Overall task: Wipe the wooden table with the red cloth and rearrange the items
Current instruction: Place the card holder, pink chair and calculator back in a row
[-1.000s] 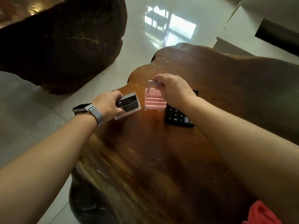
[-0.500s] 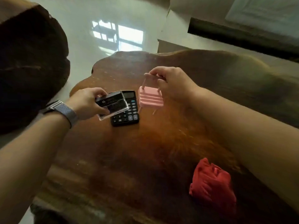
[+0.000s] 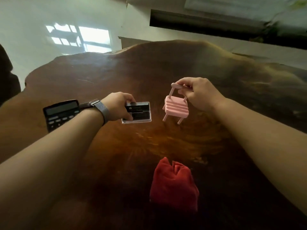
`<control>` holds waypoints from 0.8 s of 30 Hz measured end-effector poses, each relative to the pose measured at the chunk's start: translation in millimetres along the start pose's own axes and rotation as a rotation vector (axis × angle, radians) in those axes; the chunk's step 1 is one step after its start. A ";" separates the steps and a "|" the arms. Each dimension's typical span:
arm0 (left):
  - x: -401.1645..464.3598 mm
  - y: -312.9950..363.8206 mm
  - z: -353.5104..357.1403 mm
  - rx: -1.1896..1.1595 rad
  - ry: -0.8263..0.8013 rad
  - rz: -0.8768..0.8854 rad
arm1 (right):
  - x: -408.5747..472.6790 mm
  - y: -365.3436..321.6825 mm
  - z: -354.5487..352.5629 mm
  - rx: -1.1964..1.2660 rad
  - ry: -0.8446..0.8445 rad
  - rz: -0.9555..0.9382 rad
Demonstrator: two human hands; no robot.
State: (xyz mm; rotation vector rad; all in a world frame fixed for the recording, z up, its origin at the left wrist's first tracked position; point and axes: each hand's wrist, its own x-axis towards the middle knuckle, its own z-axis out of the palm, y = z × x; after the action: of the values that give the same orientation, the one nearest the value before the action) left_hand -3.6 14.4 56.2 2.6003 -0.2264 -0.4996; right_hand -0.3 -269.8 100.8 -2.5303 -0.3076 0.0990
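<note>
Both hands are full and raised over the worktop [image 3: 166, 67]. The left hand [image 3: 116, 106], at centre frame, has its fingers closed on one short end of a clear card box [image 3: 138, 112], whose long axis runs left to right across the frame and points toward the other hand. The right hand [image 3: 199, 93], just right of centre, pinches the top rail of a small pink chair [image 3: 176, 106] between thumb and fingers, so the chair hangs upright with its legs seemingly just clear of the wood; whether they touch cannot be told. A calculator [image 3: 61, 113] lies at middle left, partly hidden behind the left forearm. The red cloth [image 3: 174, 185] sits bunched on the worktop at lower centre, well below both hands in the frame and lying between the two forearms, slightly nearer the right one. Since neither hand is free, the wiping probably waits on setting one item down. The right hand looks better placed to drop back to the cloth once the chair is released, while the box could go down beside the calculator.
</note>
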 end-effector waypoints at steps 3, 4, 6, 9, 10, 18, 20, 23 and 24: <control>22.1 18.0 20.2 0.022 -0.029 0.018 | -5.6 30.3 -1.7 -0.019 0.003 0.053; 28.9 24.0 27.3 0.030 -0.041 0.028 | -7.0 40.1 -2.1 -0.025 0.000 0.067; 40.7 34.1 41.5 0.048 -0.063 0.043 | -9.4 57.1 -1.1 -0.030 -0.010 0.089; 54.5 44.7 60.2 0.045 -0.087 0.043 | -10.9 76.2 4.8 -0.040 -0.015 0.109; 58.0 47.1 65.5 0.047 -0.095 0.040 | -11.1 80.8 7.5 -0.043 -0.018 0.115; 65.7 48.3 85.4 0.066 -0.120 0.042 | -16.8 91.1 26.3 -0.043 -0.031 0.096; 64.3 47.2 86.6 0.063 -0.118 0.038 | -17.5 90.4 27.6 -0.049 -0.016 0.092; 61.4 45.0 86.4 0.060 -0.079 0.037 | -17.1 86.8 29.6 -0.076 -0.003 0.084; 60.3 43.9 86.5 0.055 -0.069 0.032 | -16.5 85.4 30.3 -0.088 0.001 0.083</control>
State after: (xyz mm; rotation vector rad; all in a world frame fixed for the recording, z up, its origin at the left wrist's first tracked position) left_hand 15.5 -75.3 -11.9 2.6309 -0.3076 -0.5796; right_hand -3.6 -325.9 27.9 -2.6303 -0.2109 0.1181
